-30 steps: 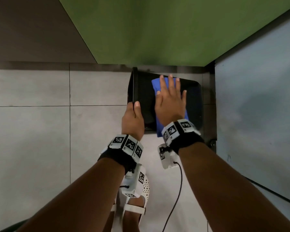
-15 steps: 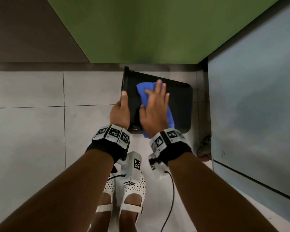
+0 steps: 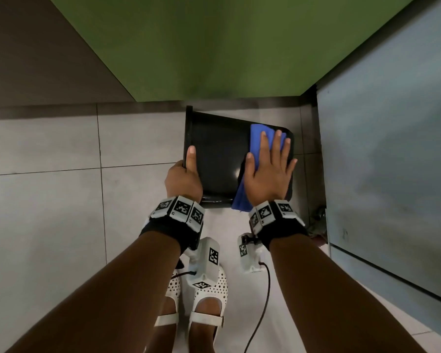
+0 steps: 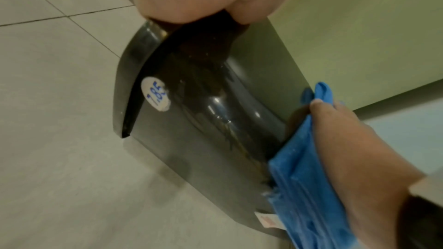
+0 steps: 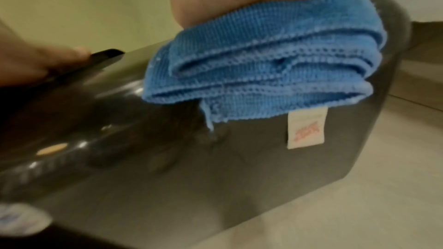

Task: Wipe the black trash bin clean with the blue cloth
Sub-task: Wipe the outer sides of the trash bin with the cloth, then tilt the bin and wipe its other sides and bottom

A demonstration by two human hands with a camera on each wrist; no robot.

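Note:
The black trash bin (image 3: 219, 159) lies on its side on the tiled floor, its rim to the left. My left hand (image 3: 185, 171) grips that rim, thumb along the top. My right hand (image 3: 267, 171) lies flat with straight fingers on the folded blue cloth (image 3: 255, 138), pressing it against the bin's upper side near its base end. In the left wrist view the bin (image 4: 203, 120) shows a white round sticker, and the cloth (image 4: 309, 186) hangs over its near edge. In the right wrist view the cloth (image 5: 263, 63) is bunched in folds on the bin (image 5: 167, 168), a white tag dangling.
A green wall (image 3: 214, 47) stands just behind the bin and a grey panel (image 3: 387, 149) close on its right. Pale floor tiles (image 3: 49, 225) spread to the left. My feet in white sandals (image 3: 201, 307) and a black cable (image 3: 262, 301) are below the hands.
My right hand has slid the cloth from the bin's left-middle part rightward to its base end. The left hand has kept its grip on the rim.

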